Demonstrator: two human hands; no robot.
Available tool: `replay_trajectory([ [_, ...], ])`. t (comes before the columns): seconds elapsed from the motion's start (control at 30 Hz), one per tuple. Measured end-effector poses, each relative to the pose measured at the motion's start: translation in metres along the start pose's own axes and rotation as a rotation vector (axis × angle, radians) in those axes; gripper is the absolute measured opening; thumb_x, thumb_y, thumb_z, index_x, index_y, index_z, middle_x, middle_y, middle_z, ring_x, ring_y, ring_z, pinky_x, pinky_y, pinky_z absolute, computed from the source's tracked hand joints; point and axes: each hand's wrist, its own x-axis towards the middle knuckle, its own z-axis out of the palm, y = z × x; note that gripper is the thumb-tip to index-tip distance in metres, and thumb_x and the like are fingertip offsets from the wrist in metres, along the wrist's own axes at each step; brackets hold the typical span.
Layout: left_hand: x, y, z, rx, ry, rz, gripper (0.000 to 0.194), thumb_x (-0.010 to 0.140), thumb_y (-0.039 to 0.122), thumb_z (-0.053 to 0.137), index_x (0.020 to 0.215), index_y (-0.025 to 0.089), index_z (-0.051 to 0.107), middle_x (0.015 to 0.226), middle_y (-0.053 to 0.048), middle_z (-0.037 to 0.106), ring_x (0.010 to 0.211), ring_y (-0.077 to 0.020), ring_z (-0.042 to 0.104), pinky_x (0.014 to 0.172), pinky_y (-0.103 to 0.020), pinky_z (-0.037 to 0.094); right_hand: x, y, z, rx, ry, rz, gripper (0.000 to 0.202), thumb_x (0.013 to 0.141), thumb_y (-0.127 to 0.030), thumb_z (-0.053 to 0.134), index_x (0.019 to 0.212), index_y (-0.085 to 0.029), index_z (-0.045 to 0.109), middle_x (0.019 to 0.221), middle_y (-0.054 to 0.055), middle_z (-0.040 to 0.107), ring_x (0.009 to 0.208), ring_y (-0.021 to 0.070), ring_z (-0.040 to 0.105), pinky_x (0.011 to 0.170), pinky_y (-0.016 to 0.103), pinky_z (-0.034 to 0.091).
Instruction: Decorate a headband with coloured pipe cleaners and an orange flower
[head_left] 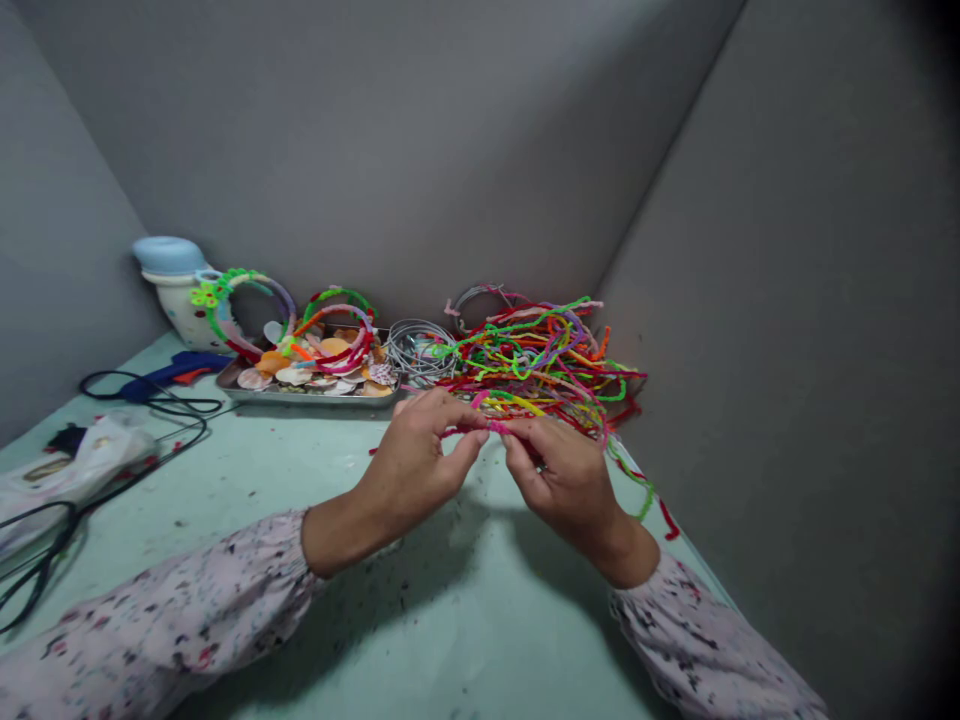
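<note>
Between my two hands is a pink pipe cleaner (497, 427), held up over the table in front of the pile. My left hand (427, 450) pinches it between thumb and forefinger. Close beside, the thumb and forefinger of my right hand (562, 470) grip the same pink piece. My fingers hide part of it, and I cannot tell whether it is wound round something else. Just behind my hands lies a tangled heap of colourful pipe cleaners (525, 350) in red, green, yellow, orange and purple. Coiled silver wire (421, 350) rests to the left of the heap.
A metal tray (315, 398) of seashells (292, 376) stands at the back left, with pipe-cleaner-wrapped rings (352, 350) on it. Left of it are a white bottle with a blue lid (171, 258), a blue tool (169, 372), a black cable (199, 430) and a plastic bag (112, 445). Grey walls enclose the table.
</note>
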Motion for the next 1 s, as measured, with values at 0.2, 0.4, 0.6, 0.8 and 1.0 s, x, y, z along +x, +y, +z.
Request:
replay_trajectory([
  [0.2, -0.001, 0.001, 0.001, -0.034, 0.015, -0.072, 0.012, 0.082, 0.020, 0.058, 0.074, 0.019, 0.066, 0.077, -0.001, 0.064, 0.079, -0.0169, 0.057, 0.075, -0.033, 0.044, -0.003, 0.001, 0.002, -0.057, -0.035, -0.029, 0.014, 0.089, -0.016, 0.051, 0.094, -0.016, 0.064, 0.078, 0.004, 0.068, 0.071, 0.0158, 0.062, 0.067, 0.028, 0.045],
  [0.4, 0.002, 0.003, 0.000, -0.251, -0.078, -0.267, 0.018, 0.078, 0.022, 0.057, 0.061, 0.017, 0.060, 0.061, 0.002, 0.059, 0.063, -0.0137, 0.053, 0.063, -0.027, 0.043, -0.007, 0.002, 0.002, -0.278, -0.048, -0.163, 0.012, 0.088, -0.018, 0.053, 0.093, -0.016, 0.064, 0.072, 0.004, 0.066, 0.066, 0.0170, 0.057, 0.062, 0.031, 0.037],
  [0.6, 0.001, -0.008, 0.004, -0.502, -0.174, -0.403, 0.016, 0.076, 0.027, 0.056, 0.065, 0.017, 0.063, 0.067, -0.001, 0.064, 0.067, -0.0164, 0.057, 0.065, -0.031, 0.046, -0.006, 0.002, 0.003, -0.378, -0.026, -0.252, 0.015, 0.088, -0.018, 0.053, 0.098, -0.013, 0.064, 0.067, 0.004, 0.063, 0.063, 0.0172, 0.053, 0.058, 0.033, 0.033],
  [0.8, 0.001, -0.017, 0.006, -0.635, -0.201, -0.390, 0.014, 0.070, 0.018, 0.055, 0.058, 0.018, 0.061, 0.065, -0.001, 0.062, 0.066, -0.0156, 0.055, 0.065, -0.030, 0.046, -0.006, 0.003, 0.003, -0.359, -0.020, -0.278, 0.018, 0.089, -0.018, 0.052, 0.101, -0.014, 0.064, 0.064, 0.003, 0.062, 0.062, 0.0161, 0.053, 0.059, 0.032, 0.033],
  [1.0, 0.011, -0.008, -0.009, -0.634, -0.288, -0.408, 0.017, 0.078, 0.021, 0.054, 0.067, 0.017, 0.066, 0.068, -0.002, 0.065, 0.066, -0.0152, 0.056, 0.065, -0.030, 0.045, -0.005, 0.003, 0.003, -0.212, -0.025, -0.123, 0.014, 0.088, -0.018, 0.052, 0.091, -0.016, 0.066, 0.072, 0.004, 0.066, 0.067, 0.0161, 0.059, 0.064, 0.029, 0.041],
])
